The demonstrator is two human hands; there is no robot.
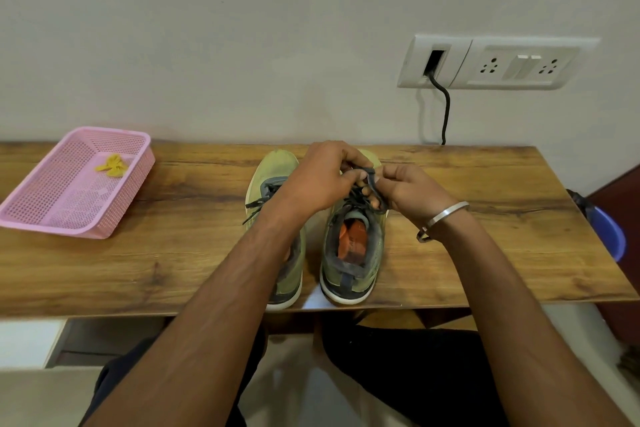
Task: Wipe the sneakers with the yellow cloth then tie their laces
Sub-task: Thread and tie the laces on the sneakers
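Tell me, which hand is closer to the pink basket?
Left. The left hand is over the sneakers, on the side toward the pink basket at the table's left end. The right hand is farther right, pinching the laces too.

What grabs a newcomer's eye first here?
Two bare hands, left hand and right hand, meet mid-table, pinching the dark laces of the right olive-green sneaker. Beside it, the left olive-green sneaker has loose laces. At the wooden table's far left, a pink perforated plastic basket holds the crumpled yellow cloth.
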